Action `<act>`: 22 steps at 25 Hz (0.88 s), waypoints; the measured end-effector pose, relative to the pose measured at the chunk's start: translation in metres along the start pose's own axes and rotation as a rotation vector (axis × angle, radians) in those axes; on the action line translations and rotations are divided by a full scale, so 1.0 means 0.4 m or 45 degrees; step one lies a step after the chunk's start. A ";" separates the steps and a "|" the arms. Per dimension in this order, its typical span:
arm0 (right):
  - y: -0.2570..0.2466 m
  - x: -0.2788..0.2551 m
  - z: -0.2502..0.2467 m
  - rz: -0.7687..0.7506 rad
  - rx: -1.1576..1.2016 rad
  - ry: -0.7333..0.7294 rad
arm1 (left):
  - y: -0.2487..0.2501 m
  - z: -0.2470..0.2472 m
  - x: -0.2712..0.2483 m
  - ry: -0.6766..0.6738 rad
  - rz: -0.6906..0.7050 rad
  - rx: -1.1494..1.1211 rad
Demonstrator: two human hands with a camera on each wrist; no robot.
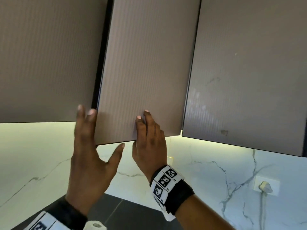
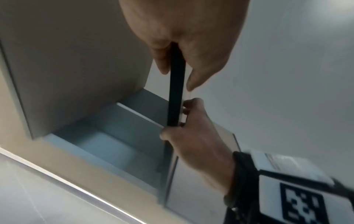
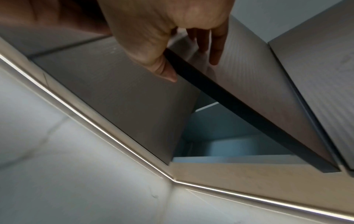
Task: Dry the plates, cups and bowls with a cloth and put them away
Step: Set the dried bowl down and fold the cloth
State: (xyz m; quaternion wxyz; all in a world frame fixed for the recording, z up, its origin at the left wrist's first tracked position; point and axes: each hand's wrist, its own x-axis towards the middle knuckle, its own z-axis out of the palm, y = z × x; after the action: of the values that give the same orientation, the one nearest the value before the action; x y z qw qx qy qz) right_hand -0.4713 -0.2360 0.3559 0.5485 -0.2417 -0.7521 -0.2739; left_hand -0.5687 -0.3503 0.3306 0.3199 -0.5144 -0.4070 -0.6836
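Matt ribbed cupboard door (image 1: 146,72), glossy veined marble wall (image 1: 207,176), dark tiled worktop (image 1: 131,213)

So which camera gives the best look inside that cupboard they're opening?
The right wrist view: it looks up past the door's dark edge onto pale blue shelves. The left wrist view shows them too; the head view shows only a dark gap.

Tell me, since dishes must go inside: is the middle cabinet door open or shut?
Partly open: the middle cabinet door stands out from its neighbours, both hands on its lower edge, and the right wrist view shows the interior.
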 end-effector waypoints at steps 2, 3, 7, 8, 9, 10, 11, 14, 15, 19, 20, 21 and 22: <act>-0.036 -0.015 -0.091 0.059 0.080 0.012 | 0.067 0.006 -0.007 0.078 -0.172 -0.336; -0.053 -0.024 -0.145 0.000 0.087 0.036 | 0.094 0.013 -0.016 0.087 -0.225 -0.424; -0.089 -0.043 -0.339 -0.439 -0.167 0.004 | 0.152 0.021 -0.050 -0.157 -0.229 -0.820; -0.082 -0.045 -0.375 -0.477 -0.267 -0.064 | 0.155 0.027 -0.054 -0.253 -0.203 -0.939; -0.067 -0.048 -0.407 -0.487 -0.350 -0.130 | 0.158 0.037 -0.058 -0.328 -0.205 -1.035; -0.051 -0.051 -0.436 -0.491 -0.414 -0.174 | 0.157 0.055 -0.060 -0.370 -0.229 -1.073; -0.036 -0.053 -0.464 -0.488 -0.485 -0.214 | 0.156 0.079 -0.063 -0.394 -0.238 -1.046; -0.008 -0.061 -0.535 -0.430 -0.681 -0.331 | 0.161 0.178 -0.055 -0.552 -0.046 -0.732; -0.004 -0.065 -0.550 -0.396 -0.725 -0.366 | 0.165 0.214 -0.053 -0.601 0.041 -0.664; 0.013 -0.082 -0.609 -0.214 -0.931 -0.437 | 0.185 0.330 -0.046 -0.624 0.195 -0.558; 0.013 -0.085 -0.617 -0.167 -0.978 -0.435 | 0.190 0.352 -0.047 -0.618 0.224 -0.544; 0.013 -0.088 -0.619 -0.128 -1.029 -0.426 | 0.192 0.371 -0.047 -0.616 0.263 -0.522; 0.010 -0.093 -0.617 -0.097 -1.084 -0.429 | 0.194 0.389 -0.050 -0.622 0.292 -0.510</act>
State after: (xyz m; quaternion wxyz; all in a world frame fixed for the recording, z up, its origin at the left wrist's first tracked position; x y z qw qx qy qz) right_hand -0.2873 -0.4027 0.3822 0.2601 -0.4588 -0.6598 -0.5353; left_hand -0.4280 -0.2479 0.3507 0.1804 -0.7581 -0.2688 -0.5661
